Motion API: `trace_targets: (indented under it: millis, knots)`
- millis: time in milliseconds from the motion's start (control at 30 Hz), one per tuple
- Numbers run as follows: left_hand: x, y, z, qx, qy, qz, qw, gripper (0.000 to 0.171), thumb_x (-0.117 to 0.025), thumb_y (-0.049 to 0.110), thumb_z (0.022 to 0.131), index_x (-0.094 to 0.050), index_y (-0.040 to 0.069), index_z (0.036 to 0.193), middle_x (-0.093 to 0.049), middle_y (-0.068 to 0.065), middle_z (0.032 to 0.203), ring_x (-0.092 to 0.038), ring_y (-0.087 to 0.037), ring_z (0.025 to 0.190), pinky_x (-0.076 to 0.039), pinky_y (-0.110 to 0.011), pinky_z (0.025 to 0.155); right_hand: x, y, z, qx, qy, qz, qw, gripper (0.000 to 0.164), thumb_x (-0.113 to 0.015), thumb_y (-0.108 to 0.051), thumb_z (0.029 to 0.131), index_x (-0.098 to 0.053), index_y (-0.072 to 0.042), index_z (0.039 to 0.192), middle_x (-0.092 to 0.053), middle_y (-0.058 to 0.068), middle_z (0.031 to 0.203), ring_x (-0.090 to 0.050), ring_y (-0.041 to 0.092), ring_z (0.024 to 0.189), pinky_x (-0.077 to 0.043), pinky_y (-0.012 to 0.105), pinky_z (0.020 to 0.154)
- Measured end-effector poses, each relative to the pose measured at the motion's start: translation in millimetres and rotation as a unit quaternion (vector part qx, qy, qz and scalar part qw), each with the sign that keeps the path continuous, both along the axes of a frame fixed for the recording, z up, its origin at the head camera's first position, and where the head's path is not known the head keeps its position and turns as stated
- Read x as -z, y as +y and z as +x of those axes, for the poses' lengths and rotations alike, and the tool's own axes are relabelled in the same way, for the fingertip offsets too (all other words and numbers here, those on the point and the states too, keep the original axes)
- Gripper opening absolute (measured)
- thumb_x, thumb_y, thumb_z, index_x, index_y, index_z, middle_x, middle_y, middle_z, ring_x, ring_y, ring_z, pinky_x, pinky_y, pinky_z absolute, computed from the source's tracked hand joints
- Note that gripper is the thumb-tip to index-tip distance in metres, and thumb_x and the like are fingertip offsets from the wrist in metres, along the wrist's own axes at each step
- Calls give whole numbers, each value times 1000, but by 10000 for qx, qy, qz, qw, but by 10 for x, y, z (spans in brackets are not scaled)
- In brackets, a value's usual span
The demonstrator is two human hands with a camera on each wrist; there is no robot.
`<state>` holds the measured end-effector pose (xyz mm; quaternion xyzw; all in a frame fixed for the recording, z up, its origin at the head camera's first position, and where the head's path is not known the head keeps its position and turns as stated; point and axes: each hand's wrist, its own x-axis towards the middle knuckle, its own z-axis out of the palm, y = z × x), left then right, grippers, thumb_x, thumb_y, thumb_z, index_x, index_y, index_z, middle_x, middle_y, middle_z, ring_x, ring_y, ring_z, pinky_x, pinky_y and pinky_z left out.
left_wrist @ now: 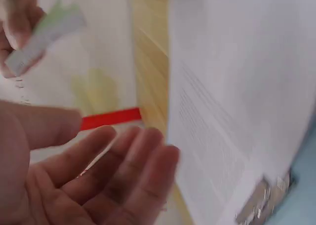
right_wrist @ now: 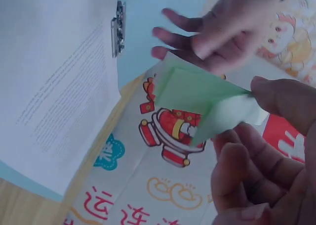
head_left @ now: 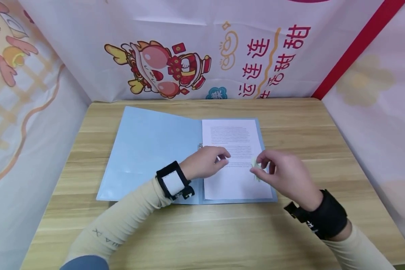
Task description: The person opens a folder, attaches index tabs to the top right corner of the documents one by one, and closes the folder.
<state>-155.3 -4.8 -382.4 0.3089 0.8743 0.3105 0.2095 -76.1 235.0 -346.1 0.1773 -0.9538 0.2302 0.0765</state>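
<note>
In the head view, a blue ring binder (head_left: 148, 150) lies spread on the table, with a printed sheet (head_left: 236, 183) on its right side. My right hand (head_left: 287, 176) pinches a light green sticky note (right_wrist: 185, 89) between thumb and fingers, above the sheet's right edge. The right wrist view shows the note bent, with overlapping layers. Over the sheet's left part, my left hand (head_left: 206, 162) holds nothing, its fingers loosely bent and the thumb apart. Behind that hand, the metal ring clip (right_wrist: 118, 29) shows at the binder's spine in the right wrist view.
The wooden table (head_left: 202, 236) runs up to a printed cloth (head_left: 189, 22) hung behind it, with more cloth at both sides. Black straps (head_left: 327, 215) with small devices sit on both wrists.
</note>
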Motion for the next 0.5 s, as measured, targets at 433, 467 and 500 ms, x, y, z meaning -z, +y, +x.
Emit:
trace_targets:
  millis: [433,467,500]
  knots:
    - [-108,-162,289,-388,-1845,2211,9568,23,-66,28,101,-69,7,111,-69,-8,94,-67,-24,75,-60,-38,57,104,-340,35,-851,1870,879,9747,32,-92,-29,74,-74,-8,89,-70,4,79,-64,16,62,-52,28,52]
    - [-110,-179,307,-411,-1914,2249,9545,23,-68,27,100,-69,7,112,-69,-7,93,-67,-24,74,-60,-39,57,107,-361,36,-891,1939,927,9726,31,-92,-29,75,-74,-8,89,-70,4,79,-65,17,63,-53,28,53]
    - [-107,-192,323,-440,-1994,2290,9518,22,-69,25,99,-69,7,112,-70,-7,92,-66,-23,74,-59,-38,57,109,-378,37,-938,1983,957,9709,31,-92,-29,75,-74,-8,88,-70,4,79,-65,17,65,-54,29,54]
